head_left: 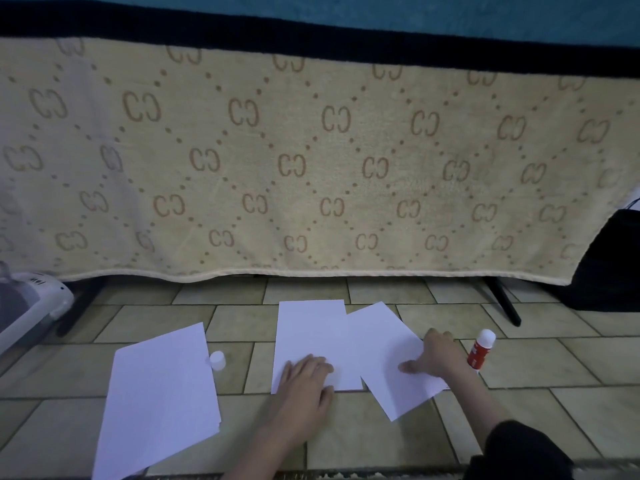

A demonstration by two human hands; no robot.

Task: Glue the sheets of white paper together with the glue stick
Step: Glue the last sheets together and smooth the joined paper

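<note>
Two white sheets overlap on the tiled floor: an upright sheet (311,337) and a tilted sheet (384,344) lying partly over its right side. My left hand (304,382) presses flat on the lower part of the upright sheet. My right hand (434,355) presses on the right edge of the tilted sheet, fingers spread. A red glue stick (479,348) with white glue showing stands upright just right of that hand. Its white cap (217,360) lies by a stack of white sheets (162,400) at the left.
A beige patterned cloth (311,161) hangs over a rack behind the sheets, with black legs (504,301) reaching the floor. A white plastic box (27,306) sits at the far left, a dark bag (609,265) at the right.
</note>
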